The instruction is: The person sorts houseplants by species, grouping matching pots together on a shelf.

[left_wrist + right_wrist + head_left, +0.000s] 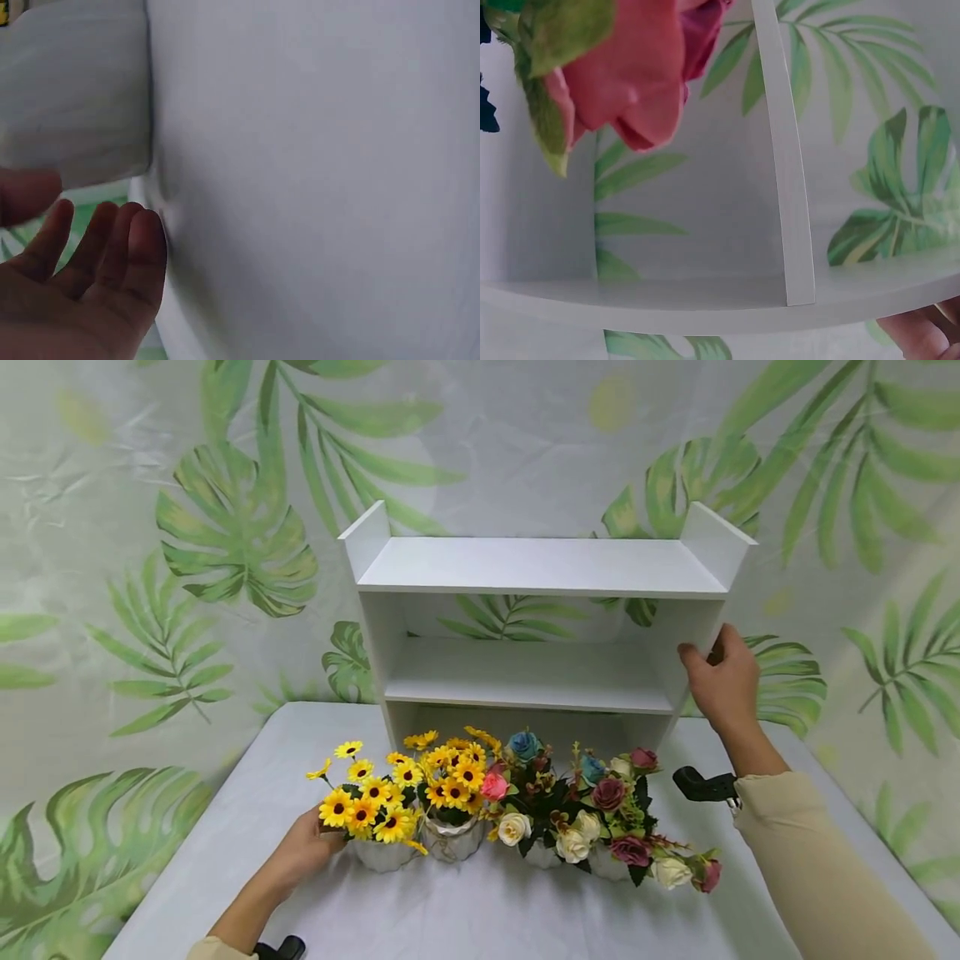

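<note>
In the head view my left hand (303, 847) is beside a pale pot (384, 857) of yellow sunflowers (367, 797). Its thumb is right at the side of that pot (75, 97) in the left wrist view, and the other fingers extend loosely, close over the tablecloth. My right hand (723, 681) is at the right side panel of a white shelf unit (528, 700). The thumb overlaps the panel's front edge, while the bent fingers lie on its outer side. Some fingers (922, 334) show at the panel's edge in the right wrist view.
A second sunflower pot (453, 839) stands next to the first. To its right are two pots of mixed roses (573, 843), one with stems reaching far right. The shelf unit stands behind them near a leaf-patterned backdrop (240, 527), on a white-covered table (450, 918).
</note>
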The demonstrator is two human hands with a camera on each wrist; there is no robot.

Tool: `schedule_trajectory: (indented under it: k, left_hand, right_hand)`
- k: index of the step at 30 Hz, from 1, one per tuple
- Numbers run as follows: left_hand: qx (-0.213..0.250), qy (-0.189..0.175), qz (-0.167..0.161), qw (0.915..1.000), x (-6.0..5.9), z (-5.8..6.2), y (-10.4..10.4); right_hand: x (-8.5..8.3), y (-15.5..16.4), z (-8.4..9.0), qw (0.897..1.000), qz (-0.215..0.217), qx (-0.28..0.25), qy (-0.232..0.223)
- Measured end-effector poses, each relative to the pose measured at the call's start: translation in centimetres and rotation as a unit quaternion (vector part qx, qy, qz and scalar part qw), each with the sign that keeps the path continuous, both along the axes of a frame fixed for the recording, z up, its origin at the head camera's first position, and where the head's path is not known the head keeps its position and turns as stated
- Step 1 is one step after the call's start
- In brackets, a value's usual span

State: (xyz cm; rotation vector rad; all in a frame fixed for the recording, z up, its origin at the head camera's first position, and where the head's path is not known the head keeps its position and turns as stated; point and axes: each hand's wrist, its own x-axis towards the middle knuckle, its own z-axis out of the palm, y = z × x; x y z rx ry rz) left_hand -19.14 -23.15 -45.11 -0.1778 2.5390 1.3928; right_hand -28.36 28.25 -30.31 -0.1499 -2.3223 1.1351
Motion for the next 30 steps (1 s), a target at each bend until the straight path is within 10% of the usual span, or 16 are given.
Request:
schedule_trajectory:
  k: [11,18,30]
  left_hand:
    - [0.048,0.006,-0.114,0.9922,0.1,0.0,1.2]
    - [0.103,0.01,-0.105,0.9891,-0.1,-0.3,1.6]
    - [0.07,0.06,-0.083,0.9922,-0.4,0.0,1.9]
  right_hand:
    - [0.0,0.2,0.2,1.0,-0.014,0.014,0.002]
    - [0.2,0.0,0.1,1.0,-0.015,0.012,-0.003]
    - [0.2,-0.2,0.0,1.0,-0.008,0.006,0.007]
